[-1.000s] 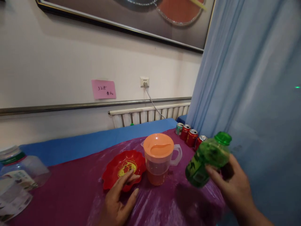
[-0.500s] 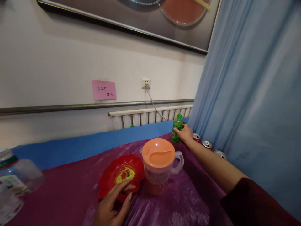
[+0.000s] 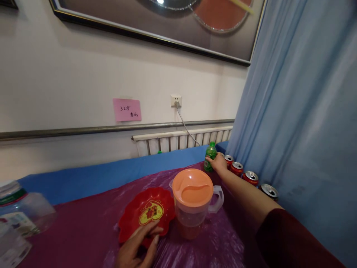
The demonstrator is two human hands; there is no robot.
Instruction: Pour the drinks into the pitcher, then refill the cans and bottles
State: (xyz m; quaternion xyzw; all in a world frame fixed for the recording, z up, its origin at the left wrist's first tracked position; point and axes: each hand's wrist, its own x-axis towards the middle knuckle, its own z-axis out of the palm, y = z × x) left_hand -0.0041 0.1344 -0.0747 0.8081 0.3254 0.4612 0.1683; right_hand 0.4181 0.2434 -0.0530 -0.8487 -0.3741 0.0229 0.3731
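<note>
Head view: my right hand (image 3: 220, 163) is stretched far out to the back right corner of the bench (image 3: 83, 223), its fingers wrapped around the green bottle (image 3: 210, 155). That bottle stands upright, long axis vertical, cap on top, just at the seam where the purple plastic sheet meets the blue cloth, and it lies on the left side of my right hand, toward the wall. 4 red cans (image 3: 251, 176) run in a row along the blue curtain (image 3: 301, 111), starting just beside the hand's far side.

My left hand (image 3: 138, 247) is close to my body, fingers loosely spread, fingertips resting on the near rim of the red plate (image 3: 147, 212). An orange-lidded pitcher (image 3: 193, 203) stands just right of that plate, its clear handle pointing right, between my 2 hands and well short of the bottle.

So the right hand is the one at the bottle; the left is well apart from it, with the pitcher in the way. A large clear jar (image 3: 19, 212) lies at the far left edge.
</note>
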